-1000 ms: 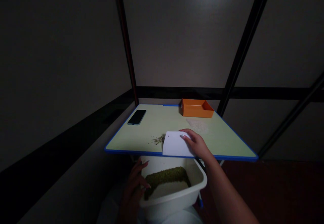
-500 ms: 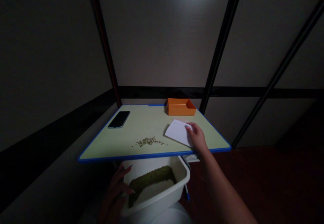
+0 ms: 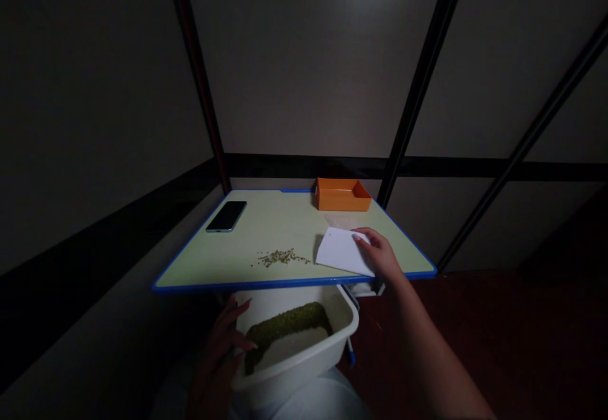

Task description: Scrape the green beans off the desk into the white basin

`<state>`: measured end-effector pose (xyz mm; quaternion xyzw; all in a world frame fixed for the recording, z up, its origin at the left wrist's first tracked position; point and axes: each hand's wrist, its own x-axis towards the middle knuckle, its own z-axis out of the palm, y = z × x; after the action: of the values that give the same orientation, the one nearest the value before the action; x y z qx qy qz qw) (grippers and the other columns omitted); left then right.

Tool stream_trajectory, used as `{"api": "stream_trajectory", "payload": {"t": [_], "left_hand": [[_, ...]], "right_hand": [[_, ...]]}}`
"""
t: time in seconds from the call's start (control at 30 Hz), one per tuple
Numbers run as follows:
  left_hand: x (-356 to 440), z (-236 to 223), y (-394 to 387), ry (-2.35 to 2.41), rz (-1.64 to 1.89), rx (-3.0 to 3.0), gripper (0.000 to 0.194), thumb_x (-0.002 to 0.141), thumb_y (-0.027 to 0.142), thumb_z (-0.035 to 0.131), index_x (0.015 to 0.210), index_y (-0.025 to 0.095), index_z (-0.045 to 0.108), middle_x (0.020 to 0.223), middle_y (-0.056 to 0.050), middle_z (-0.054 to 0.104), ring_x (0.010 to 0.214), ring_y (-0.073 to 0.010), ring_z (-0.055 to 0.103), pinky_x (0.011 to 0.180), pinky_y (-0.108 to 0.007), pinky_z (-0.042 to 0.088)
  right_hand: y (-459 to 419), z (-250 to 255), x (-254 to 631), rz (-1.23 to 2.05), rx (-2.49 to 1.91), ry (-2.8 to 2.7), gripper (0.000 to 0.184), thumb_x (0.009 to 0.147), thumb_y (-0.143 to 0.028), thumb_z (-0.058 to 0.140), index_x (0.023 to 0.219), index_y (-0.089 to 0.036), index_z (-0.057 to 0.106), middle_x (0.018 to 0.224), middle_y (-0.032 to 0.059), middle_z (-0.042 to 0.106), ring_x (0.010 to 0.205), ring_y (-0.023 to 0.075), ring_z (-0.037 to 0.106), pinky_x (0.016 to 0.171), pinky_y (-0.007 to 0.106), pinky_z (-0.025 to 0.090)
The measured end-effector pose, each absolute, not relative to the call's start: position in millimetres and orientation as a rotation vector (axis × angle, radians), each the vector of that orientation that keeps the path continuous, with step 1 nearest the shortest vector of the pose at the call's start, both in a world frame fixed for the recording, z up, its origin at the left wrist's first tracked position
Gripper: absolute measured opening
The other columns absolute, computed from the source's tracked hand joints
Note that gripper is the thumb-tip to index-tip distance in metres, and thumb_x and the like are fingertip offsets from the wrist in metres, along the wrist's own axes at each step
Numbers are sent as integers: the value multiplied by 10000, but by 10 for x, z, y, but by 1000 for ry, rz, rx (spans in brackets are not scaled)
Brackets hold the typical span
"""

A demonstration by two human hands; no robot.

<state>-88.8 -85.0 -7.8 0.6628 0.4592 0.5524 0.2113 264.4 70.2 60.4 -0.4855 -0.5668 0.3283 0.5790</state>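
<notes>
The right hand has a pinching hold on a flat white scraper, with the thumb laid along its upper face and the other fingers around its far edge and behind it, mostly hidden. The grip is closed down to the thickness of the sheet, at the scraper's right side. The scraper is tilted and throws a shadow to its left, over the right front part of the pale green table; whether its lower edge touches the tabletop cannot be told.

The left hand holds the white plastic basin at its left rim, fingers bent and slightly spread over the edge, two fingertips showing against the inside. How firmly it presses cannot be told, as much of that hand lies in the dark.

The basin sits below the table's blue front edge, with a heap of green grains along its far and left sides. More small grains lie scattered on the tabletop, just left of the scraper. A thin pale patch lies behind the scraper, an orange box stands near the far right corner, and a smartphone lies dark screen up at the left
</notes>
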Motion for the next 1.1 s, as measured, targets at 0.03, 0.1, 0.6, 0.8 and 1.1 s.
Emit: {"api": "stream_trajectory", "payload": {"t": [0.03, 0.1, 0.6, 0.8, 1.1], "left_hand": [[-888, -78, -852, 1267, 1528, 1846, 206, 874, 362, 553, 771, 252, 693, 1393, -52, 602, 1463, -324, 329, 1186, -581, 278], [-896, -93, -848, 1252, 1532, 1851, 198, 876, 351, 552, 773, 254, 691, 1395, -47, 600, 1464, -321, 329, 1185, -581, 282], [-898, -85, -848, 1245, 1565, 1853, 179, 868, 345, 553, 792, 264, 694, 1403, -33, 596, 1471, -318, 310, 1204, -562, 246], [-896, -109, -817, 1257, 1579, 1814, 172, 849, 368, 574, 771, 277, 698, 1373, -20, 624, 1450, -324, 353, 1185, -586, 270], [-884, -59, -857, 1251, 1575, 1829, 169, 863, 343, 560, 786, 268, 691, 1395, -25, 603, 1462, -313, 332, 1196, -555, 276]], "right_hand": [[700, 605, 2672, 754, -1141, -1322, 371, 720, -504, 680, 906, -183, 699, 838, 56, 713, 708, 203, 603, 589, 289, 451], [695, 609, 2711, 714, -1152, -1329, 368, 722, -501, 679, 903, -181, 701, 848, 59, 718, 716, 201, 606, 593, 288, 453], [702, 569, 2701, 598, -1171, -1432, 337, 775, -483, 630, 922, -189, 703, 938, 66, 735, 834, 226, 636, 738, 333, 488], [703, 565, 2687, 592, -1200, -1446, 325, 788, -481, 625, 931, -201, 706, 918, 53, 733, 825, 224, 638, 743, 335, 493], [703, 561, 2680, 635, -1181, -1434, 348, 757, -500, 651, 910, -190, 697, 924, 63, 737, 851, 233, 650, 761, 345, 501]]}}
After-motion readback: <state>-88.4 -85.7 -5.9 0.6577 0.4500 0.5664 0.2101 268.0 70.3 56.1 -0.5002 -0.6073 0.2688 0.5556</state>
